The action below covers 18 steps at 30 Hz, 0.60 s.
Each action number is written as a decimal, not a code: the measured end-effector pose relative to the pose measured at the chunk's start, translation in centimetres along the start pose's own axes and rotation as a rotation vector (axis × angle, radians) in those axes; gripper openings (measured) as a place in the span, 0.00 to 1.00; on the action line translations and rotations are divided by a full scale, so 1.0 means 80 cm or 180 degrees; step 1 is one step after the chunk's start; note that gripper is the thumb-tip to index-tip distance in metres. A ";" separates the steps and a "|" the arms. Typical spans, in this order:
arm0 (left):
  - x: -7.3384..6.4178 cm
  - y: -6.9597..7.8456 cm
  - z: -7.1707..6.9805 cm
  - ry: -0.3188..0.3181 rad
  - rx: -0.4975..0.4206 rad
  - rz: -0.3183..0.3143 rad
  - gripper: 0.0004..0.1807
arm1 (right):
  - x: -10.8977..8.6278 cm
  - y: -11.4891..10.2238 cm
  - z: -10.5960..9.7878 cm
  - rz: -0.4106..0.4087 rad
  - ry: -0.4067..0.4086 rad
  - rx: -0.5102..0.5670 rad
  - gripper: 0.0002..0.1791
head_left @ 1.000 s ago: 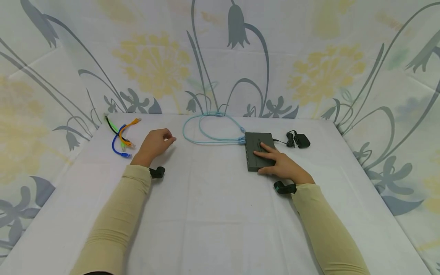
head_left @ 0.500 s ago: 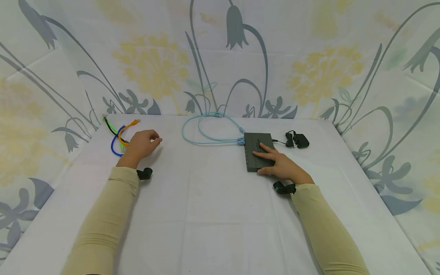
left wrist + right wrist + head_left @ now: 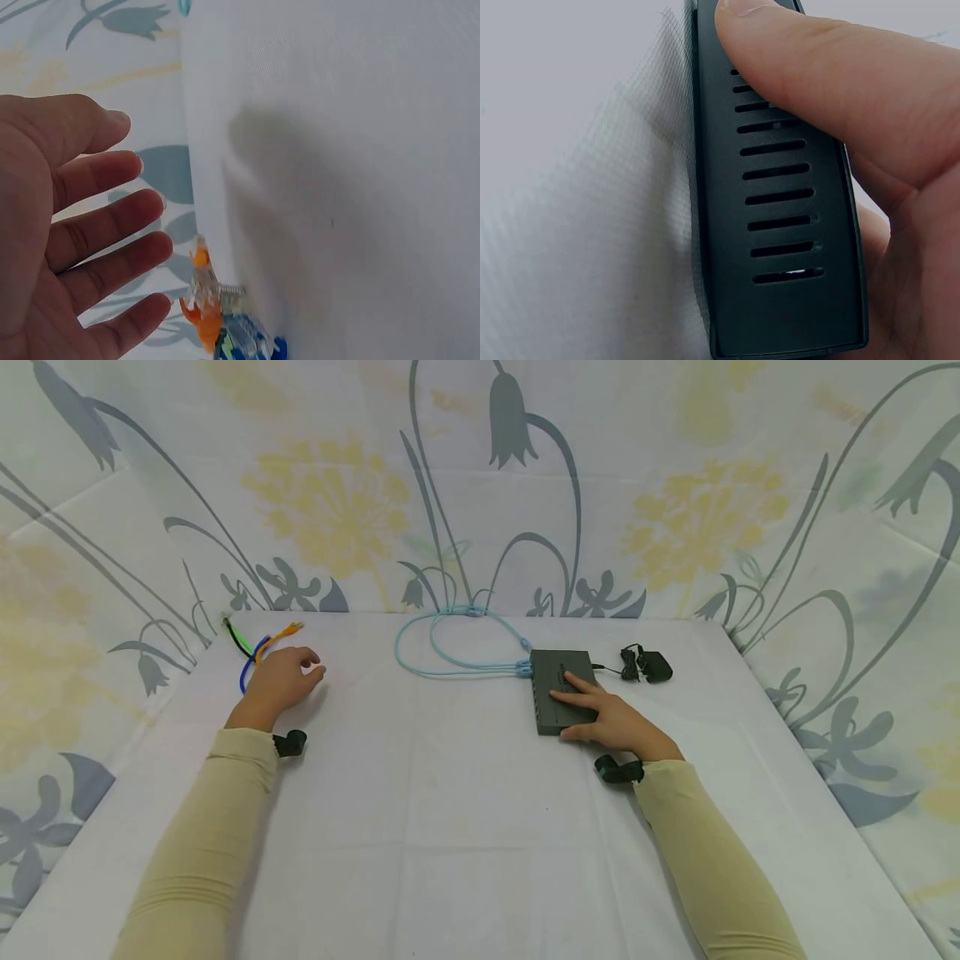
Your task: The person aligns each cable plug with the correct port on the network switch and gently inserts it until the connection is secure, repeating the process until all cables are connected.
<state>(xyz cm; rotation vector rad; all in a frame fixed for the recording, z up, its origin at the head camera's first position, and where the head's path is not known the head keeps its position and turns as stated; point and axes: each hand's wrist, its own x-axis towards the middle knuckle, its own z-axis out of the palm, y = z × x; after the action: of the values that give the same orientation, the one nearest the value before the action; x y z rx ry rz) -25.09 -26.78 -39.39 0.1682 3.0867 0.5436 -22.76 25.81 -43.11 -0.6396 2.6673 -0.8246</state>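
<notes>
In the head view a dark network switch (image 3: 547, 717) lies flat on the white cloth. My right hand (image 3: 617, 720) rests on it with straight, spread fingers on its top. In the right wrist view the thumb (image 3: 780, 56) lies against the vented side of the switch. Light blue network cables (image 3: 522, 668) are plugged into its left side and loop away to the back. My left hand (image 3: 279, 681) holds nothing, its fingers relaxed, and overlaps short orange (image 3: 287, 632) and blue (image 3: 244, 678) patch cables at the left. Clear plugs (image 3: 206, 289) show below that hand's fingers in the left wrist view.
Black and bright green cables (image 3: 238, 637) cross the others at the table's back left corner. A black power adapter (image 3: 657, 667) with its coiled cord sits right of the switch, the cord running into it. Flower-patterned cloth (image 3: 510, 485) rises behind the table.
My left hand has moved left, from beside the patch cables to in front of them, covering part of them. The right hand and the switch have stayed in place.
</notes>
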 end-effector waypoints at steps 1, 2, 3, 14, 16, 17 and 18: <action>0.000 -0.002 -0.001 -0.0005 0.0023 -0.0006 0.20 | 0.000 0.000 0.000 0.0001 -0.0001 -0.0009 0.42; -0.001 -0.003 -0.002 -0.0012 0.0041 -0.0006 0.20 | 0.000 0.000 0.000 0.0004 -0.0002 -0.0015 0.42; -0.001 -0.004 -0.003 -0.0016 0.0063 -0.0002 0.20 | 0.000 0.000 0.000 0.0007 -0.0002 -0.0016 0.42; -0.005 -0.027 -0.009 0.0000 0.0243 0.0015 0.24 | 0.001 0.000 -0.001 0.0040 -0.0019 0.0008 0.42; -0.008 -0.026 -0.012 -0.0015 0.0266 0.0015 0.25 | 0.001 0.000 -0.001 0.0044 -0.0021 -0.0001 0.42; -0.009 -0.025 -0.014 -0.0030 0.0274 0.0010 0.25 | 0.001 -0.001 -0.002 0.0041 -0.0024 -0.0006 0.42; -0.011 -0.024 -0.015 -0.0042 0.0275 0.0000 0.26 | 0.001 -0.001 -0.002 0.0041 -0.0025 -0.0009 0.42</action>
<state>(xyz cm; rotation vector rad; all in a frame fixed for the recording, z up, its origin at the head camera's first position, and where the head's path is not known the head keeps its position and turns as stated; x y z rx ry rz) -24.44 -29.08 -38.90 0.1714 3.0991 0.4074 -22.83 25.80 -42.98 -0.6245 2.6631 -0.8134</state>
